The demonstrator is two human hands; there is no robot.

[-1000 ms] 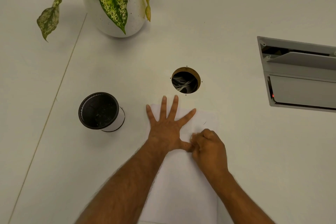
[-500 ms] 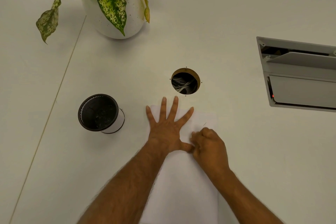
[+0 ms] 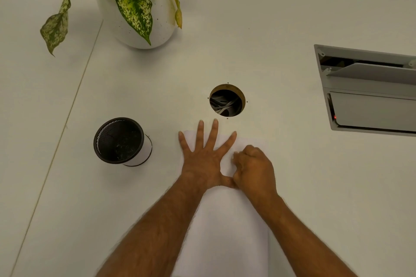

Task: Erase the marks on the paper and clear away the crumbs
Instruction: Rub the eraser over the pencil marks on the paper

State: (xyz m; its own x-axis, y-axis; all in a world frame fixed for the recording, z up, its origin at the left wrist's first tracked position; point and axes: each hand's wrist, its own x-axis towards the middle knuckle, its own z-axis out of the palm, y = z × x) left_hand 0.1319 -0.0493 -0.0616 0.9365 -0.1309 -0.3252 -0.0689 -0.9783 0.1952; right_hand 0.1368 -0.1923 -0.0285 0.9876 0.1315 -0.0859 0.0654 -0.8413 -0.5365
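A white sheet of paper (image 3: 225, 231) lies on the white table, running from the near edge to just short of the round hole. My left hand (image 3: 202, 159) lies flat on its far left part, fingers spread, pressing it down. My right hand (image 3: 254, 168) is right beside it on the far right part of the sheet. Its fingers are curled tight and pinched down onto the paper, as around a small eraser that they hide. No marks or crumbs show on the bare paper.
A black mesh cup (image 3: 119, 139) stands left of the paper. Beyond the paper is a round cable hole (image 3: 227, 100). A potted plant (image 3: 139, 29) stands at the far left, and a grey recessed socket box (image 3: 369, 92) sits at the right.
My right hand has slid a little away from me up the sheet and now covers the small dark mark seen earlier. The left hand has stayed flat in place.
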